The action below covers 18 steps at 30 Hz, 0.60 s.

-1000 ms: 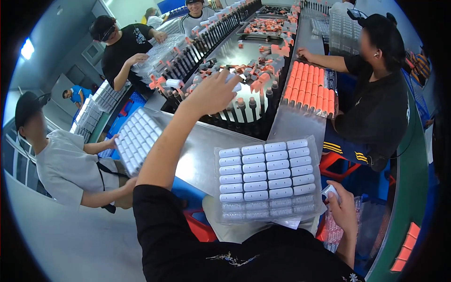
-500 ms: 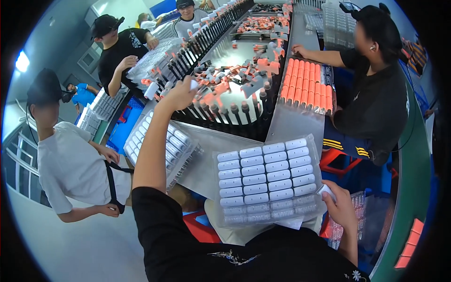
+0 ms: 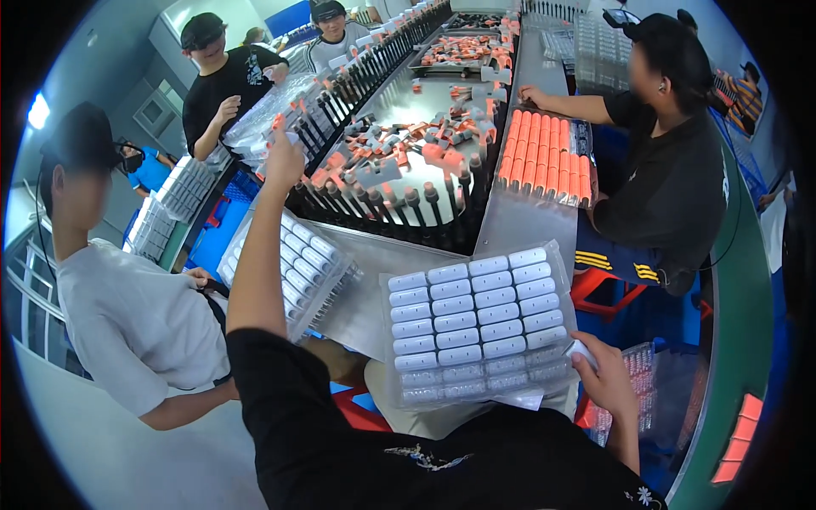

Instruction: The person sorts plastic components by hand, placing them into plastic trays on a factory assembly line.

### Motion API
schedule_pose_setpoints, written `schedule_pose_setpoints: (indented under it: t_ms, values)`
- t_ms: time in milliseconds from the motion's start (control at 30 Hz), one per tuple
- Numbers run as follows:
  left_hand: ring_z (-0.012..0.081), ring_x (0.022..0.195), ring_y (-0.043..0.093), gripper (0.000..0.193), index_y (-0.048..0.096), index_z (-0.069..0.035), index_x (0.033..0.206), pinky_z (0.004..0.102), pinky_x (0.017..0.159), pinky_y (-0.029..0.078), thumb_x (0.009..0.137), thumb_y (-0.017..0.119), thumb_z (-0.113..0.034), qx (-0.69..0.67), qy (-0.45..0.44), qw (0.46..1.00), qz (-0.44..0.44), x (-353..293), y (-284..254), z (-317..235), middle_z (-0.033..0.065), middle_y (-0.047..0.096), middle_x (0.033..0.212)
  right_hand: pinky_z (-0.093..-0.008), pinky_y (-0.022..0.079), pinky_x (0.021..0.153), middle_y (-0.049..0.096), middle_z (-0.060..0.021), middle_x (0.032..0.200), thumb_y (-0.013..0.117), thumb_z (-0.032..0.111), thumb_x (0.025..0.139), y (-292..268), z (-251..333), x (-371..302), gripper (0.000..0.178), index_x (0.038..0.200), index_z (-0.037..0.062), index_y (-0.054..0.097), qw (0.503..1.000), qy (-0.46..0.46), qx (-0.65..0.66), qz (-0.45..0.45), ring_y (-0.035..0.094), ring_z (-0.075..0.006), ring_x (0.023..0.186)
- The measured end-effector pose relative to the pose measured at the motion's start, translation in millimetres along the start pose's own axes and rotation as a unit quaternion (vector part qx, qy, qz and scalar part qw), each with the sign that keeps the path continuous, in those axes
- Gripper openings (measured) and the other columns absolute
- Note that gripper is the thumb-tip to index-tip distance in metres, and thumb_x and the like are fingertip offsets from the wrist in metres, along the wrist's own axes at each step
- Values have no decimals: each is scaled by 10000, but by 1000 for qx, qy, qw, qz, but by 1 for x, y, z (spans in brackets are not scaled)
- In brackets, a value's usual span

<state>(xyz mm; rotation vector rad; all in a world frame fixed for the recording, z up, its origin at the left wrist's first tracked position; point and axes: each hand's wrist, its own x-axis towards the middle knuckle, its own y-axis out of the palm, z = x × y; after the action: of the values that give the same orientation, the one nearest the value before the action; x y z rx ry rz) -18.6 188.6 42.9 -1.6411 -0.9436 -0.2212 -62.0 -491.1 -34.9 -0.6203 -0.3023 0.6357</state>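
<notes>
Beside the line of black pegs [image 3: 432, 197], I am watching from afar as the left hand [image 3: 285, 161] is reaching far left, its fingers curling by a pale piece [image 3: 292, 137], though I cannot tell whether they are gripping it. On the near right, the right hand [image 3: 607, 376] is closing firmly around a small white case [image 3: 581, 352], just beside the clear tray [image 3: 463, 376], which is holding rows of white cases [image 3: 455, 304] at near centre. Farther right, coral tubes [image 3: 535, 157] are lying near a co-worker [image 3: 667, 170].
</notes>
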Motion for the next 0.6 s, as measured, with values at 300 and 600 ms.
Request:
schedule_pose_setpoints:
  t_ms: [300, 600]
  values:
    - [475, 838, 716, 408, 494, 112, 1154, 555, 760, 565, 928, 582, -217, -104, -19, 977, 185, -53, 17, -171, 337, 698, 878, -246, 483, 681, 651, -54, 925, 524, 164, 1057, -12, 4, 32, 358, 1383, 16, 534, 976, 41, 202, -72, 586, -81, 790]
    - [429, 931, 745, 450, 487, 164, 1178, 485, 842, 594, 885, 608, -155, 72, -114, 989, 56, -69, 70, -163, 281, 735, 1006, -407, 541, 801, 691, -250, 1051, 590, 164, 1029, 11, 27, 195, 437, 1409, -28, 490, 970, -174, -12, -171, 713, -351, 882]
